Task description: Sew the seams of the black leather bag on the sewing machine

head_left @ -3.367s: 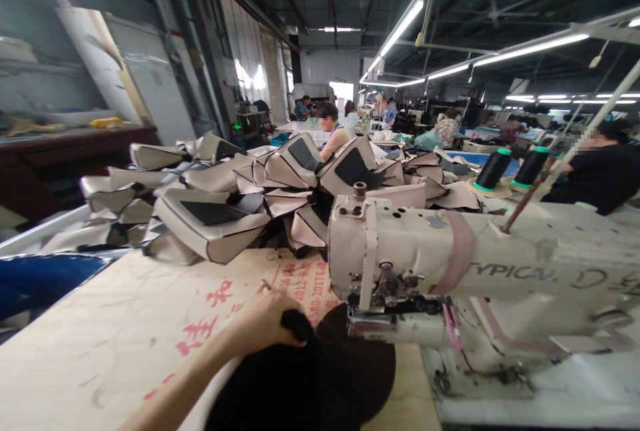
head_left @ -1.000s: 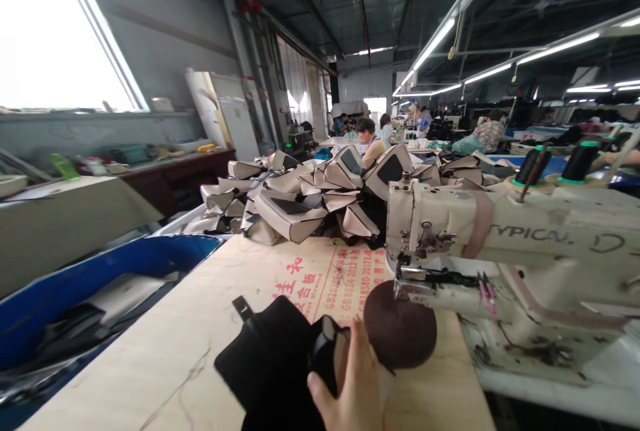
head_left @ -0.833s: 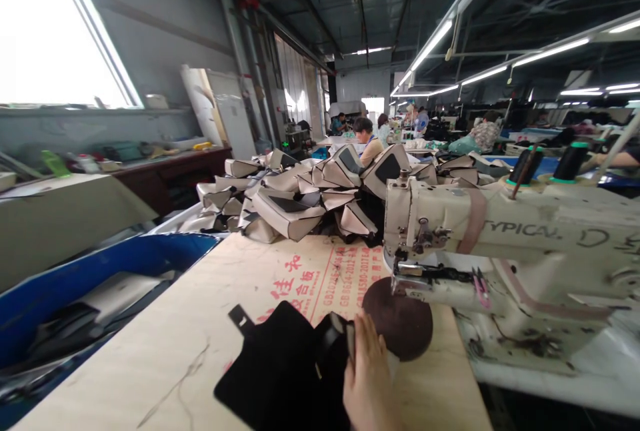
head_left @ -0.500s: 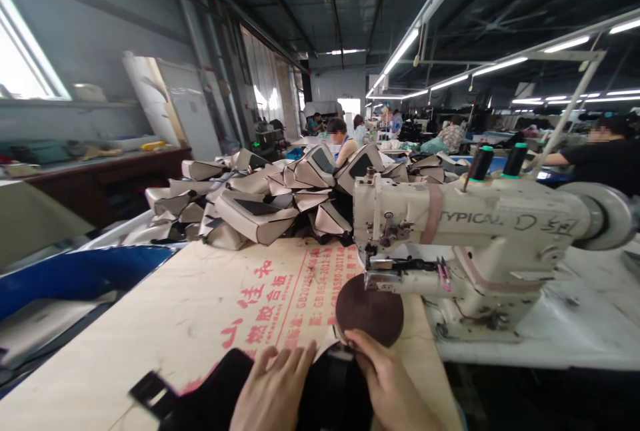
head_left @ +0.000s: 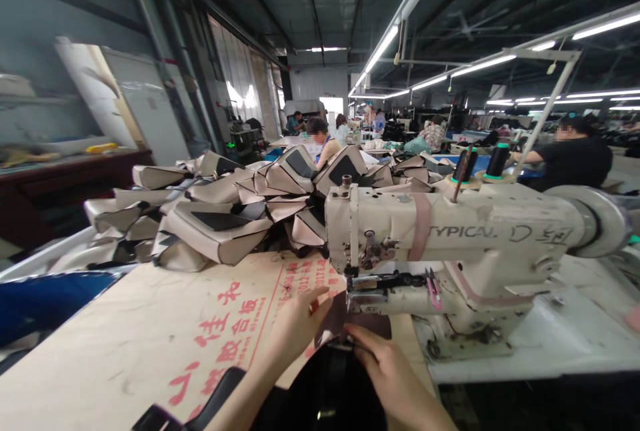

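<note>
My right hand [head_left: 383, 364] is closed, thumb and fingers pinching the upper edge of a black, shiny piece [head_left: 330, 387] with a curved outline; its material and kind are unclear. My left hand [head_left: 305, 317] is lifted off that piece, fingers loosely bent and apart, just left of the needle area of a cream sewing machine [head_left: 450, 224]. A dark brown disc [head_left: 373, 326] lies under the machine's arm, partly hidden by both hands. At the lower left, a black strap-like end [head_left: 155, 417] with a slot shows beyond my left forearm.
A plywood board [head_left: 150, 324] with red print covers the near table. Behind it rises a heap of beige and black sewn pieces [head_left: 215, 227]. Pink-handled snips [head_left: 433, 289] rest on the machine arm. Black thread spools [head_left: 497, 162] stand behind the machine. Several people work farther back.
My left hand has left the black piece and moved up and right toward the needle area. My right hand keeps its pinch. The view has shifted slightly right.
</note>
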Motion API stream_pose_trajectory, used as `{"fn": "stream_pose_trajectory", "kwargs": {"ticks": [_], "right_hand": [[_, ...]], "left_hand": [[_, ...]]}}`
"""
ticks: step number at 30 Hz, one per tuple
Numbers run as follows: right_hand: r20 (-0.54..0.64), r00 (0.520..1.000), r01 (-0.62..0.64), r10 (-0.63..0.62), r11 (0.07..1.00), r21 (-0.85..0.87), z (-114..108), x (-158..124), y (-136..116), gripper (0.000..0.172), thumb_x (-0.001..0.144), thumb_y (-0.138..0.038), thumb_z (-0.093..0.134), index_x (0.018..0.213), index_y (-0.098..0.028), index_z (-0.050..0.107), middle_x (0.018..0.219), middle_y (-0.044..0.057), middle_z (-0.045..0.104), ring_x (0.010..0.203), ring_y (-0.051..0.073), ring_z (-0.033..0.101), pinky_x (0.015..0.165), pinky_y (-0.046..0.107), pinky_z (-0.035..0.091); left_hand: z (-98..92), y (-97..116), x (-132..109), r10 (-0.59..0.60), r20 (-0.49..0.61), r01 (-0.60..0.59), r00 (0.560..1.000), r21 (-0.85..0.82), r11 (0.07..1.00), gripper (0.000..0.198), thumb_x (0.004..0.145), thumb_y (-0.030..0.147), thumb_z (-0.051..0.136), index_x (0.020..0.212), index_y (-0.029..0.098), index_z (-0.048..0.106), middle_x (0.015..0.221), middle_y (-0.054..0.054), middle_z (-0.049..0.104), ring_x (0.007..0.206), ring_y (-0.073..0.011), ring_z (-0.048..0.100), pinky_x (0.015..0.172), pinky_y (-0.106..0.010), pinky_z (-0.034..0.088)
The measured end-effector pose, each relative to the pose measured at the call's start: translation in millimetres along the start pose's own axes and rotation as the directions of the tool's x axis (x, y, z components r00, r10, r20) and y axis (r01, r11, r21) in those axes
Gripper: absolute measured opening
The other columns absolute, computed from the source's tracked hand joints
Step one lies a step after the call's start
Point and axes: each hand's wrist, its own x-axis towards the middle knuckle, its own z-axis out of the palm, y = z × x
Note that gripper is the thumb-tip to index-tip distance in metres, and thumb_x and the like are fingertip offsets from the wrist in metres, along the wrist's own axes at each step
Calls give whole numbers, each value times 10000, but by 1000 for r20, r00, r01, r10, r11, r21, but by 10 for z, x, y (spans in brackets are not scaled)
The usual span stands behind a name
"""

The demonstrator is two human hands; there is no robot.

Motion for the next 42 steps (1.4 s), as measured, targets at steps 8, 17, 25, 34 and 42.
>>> {"fn": "stream_pose_trajectory", "kwargs": {"ticks": [8, 17, 25, 34, 42], "right_hand": [[12, 999, 51, -50, 996, -72, 76, -5, 230, 451, 815, -96, 408, 1234, -237, 495, 1217, 15, 552, 1140, 165, 507, 979, 329, 429], [-78, 997, -7, 3, 998, -61, 155, -30, 211, 401, 869, -147, 374, 1243, -243, 483, 1220, 26, 547, 1142, 164, 504, 986, 332, 426], [-162, 984, -79, 70, 996, -51, 112, -130, 212, 337, 901, -236, 380, 1203, -237, 529, 1259, 46, 511, 1190, 181, 454, 1028, 405, 381], [-124, 985, 103, -118, 987, -120, -189, 2, 123, 400, 867, -101, 360, 1198, -232, 542, 1164, 35, 575, 1103, 139, 516, 981, 323, 431], [22, 998, 66, -65, 997, -50, -192, 77, 250, 331, 872, -140, 448, 1152, -256, 582, 1132, -5, 603, 1046, 118, 559, 948, 257, 454]], "left_hand": [[225, 113, 227, 197, 103, -214, 975, 193, 958, 333, 877, 310, 352, 780, 215, 657, 839, -17, 659, 776, -145, 610, 678, -223, 395], [38, -61, 409, -30, -116, 68, 993, 342, 937, 385, 892, 278, 327, 1238, 168, 453, 1196, -123, 575, 997, -208, 590, 775, -302, 447], [-38, 183, -925, 138, -2, -129, 990, 347, 929, 349, 898, 324, 347, 1193, 263, 523, 1102, -47, 639, 969, -211, 605, 873, -335, 439], [-147, 159, -629, 186, 137, -220, 973, 305, 927, 395, 917, 334, 282, 1274, 345, 450, 985, -28, 625, 780, -160, 641, 644, -227, 461], [-4, 163, -457, 246, 114, -252, 962, 39, 967, 367, 807, 528, 480, 1060, 313, 636, 980, 7, 619, 885, -161, 604, 787, -235, 452]]}}
